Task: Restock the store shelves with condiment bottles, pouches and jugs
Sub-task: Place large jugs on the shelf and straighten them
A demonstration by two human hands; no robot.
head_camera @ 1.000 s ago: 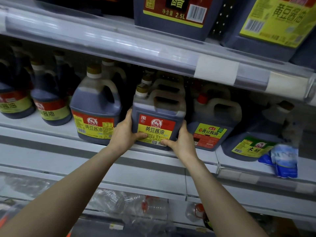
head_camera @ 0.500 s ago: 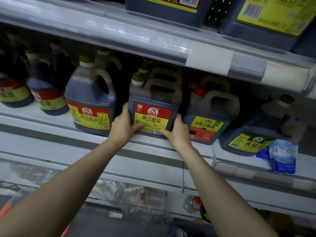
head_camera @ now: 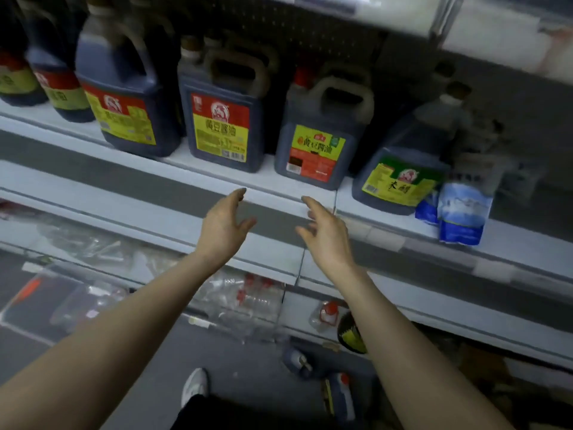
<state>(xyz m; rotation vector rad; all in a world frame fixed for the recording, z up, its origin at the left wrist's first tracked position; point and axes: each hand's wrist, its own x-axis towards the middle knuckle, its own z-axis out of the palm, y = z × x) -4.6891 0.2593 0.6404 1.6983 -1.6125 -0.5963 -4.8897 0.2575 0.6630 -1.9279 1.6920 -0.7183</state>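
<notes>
Hands first: the left hand (head_camera: 223, 225) and right hand (head_camera: 325, 234) both hover empty, fingers loosely spread and palms turned toward each other, just in front of the shelf (head_camera: 155, 169) lip and touching nothing. The gap between the palms roughly matches the width of the middle jug (head_camera: 221, 128) above them, so I judge this jug to be placed and let go.

It stands upright near the front edge with its red-and-yellow label facing out, in line with the round jug (head_camera: 124, 113) on its left and the green-label jug (head_camera: 319, 150) on its right. That suits a shop face: labels readable, handles to the back, fronts level. More jugs stand behind it in the row, though the dark hides how many.

Further right, a vinegar jug (head_camera: 400, 178) looks tilted, though the wide lens may add to that. Blue-and-white pouches (head_camera: 465, 212) stand just beside it at the edge.

The shelf is pale, flat board with a grey price rail along its front. A lower shelf (head_camera: 465, 318) holds clear bottles (head_camera: 248, 293) with red caps. On the grey floor (head_camera: 242, 352) lie a few dark bottles (head_camera: 297, 361), likely stock waiting to go up, near a white shoe (head_camera: 193, 386). Light is dim and the picture soft
</notes>
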